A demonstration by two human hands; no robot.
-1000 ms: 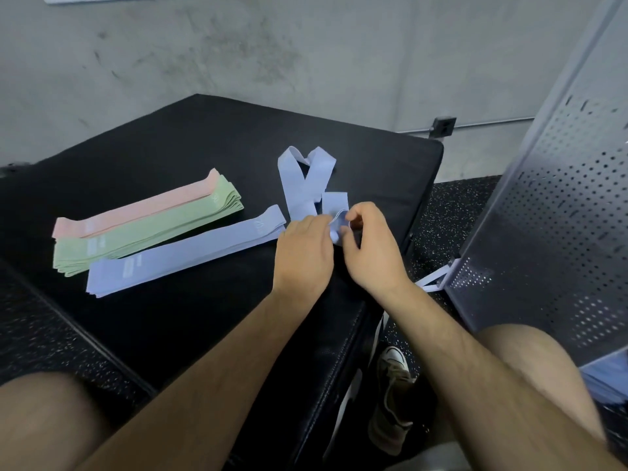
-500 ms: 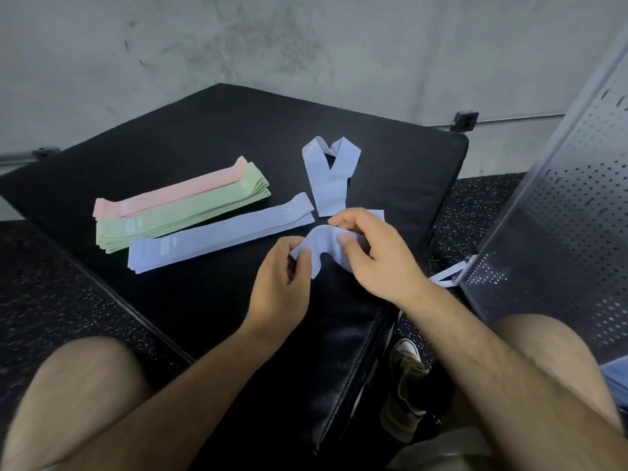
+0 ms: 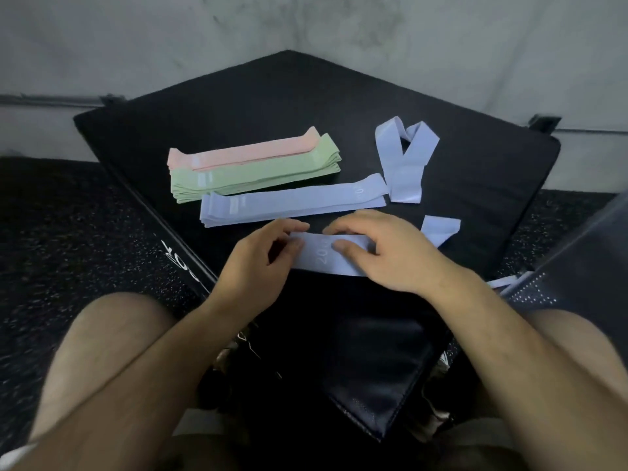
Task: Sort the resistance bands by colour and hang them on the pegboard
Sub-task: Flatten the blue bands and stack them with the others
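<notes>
1. Two bare knees (image 3: 112, 338) fill the lower corners of the view. Both forearms reach forward between them.
2. The left hand (image 3: 258, 266) pinches the left end of the held blue band (image 3: 323, 261). The thumb lies on top and the fingers (image 3: 294, 226) curl over the far edge.
3. The right hand (image 3: 394, 256) grips the right part of the same band. The thumb presses its upper face and the fingers are curled round its far edge.
4. The held blue band lies flat between the hands over the near middle of the table (image 3: 306, 96), white print facing up. Whether it touches the table top cannot be told.
5. A second loose blue band (image 3: 440, 229) shows just beyond the right hand.
6. The pegboard (image 3: 584, 263) stands at the right edge of the view, blurred. A pale blue strip (image 3: 499, 283) lies at its foot.
7. The blue stack (image 3: 292, 202) lies flat just beyond the hands.
8. The green stack (image 3: 255, 180) touches the far side of the blue stack. The pink stack (image 3: 244, 153) touches the far side of the green stack.
9. A loose blue band (image 3: 404, 158), folded into a V, lies right of the stacks. Its near end is just beside the right end of the blue stack.
10. A dark speckled floor (image 3: 68, 232) surrounds the table, and a grey wall (image 3: 306, 22) stands behind it.
</notes>
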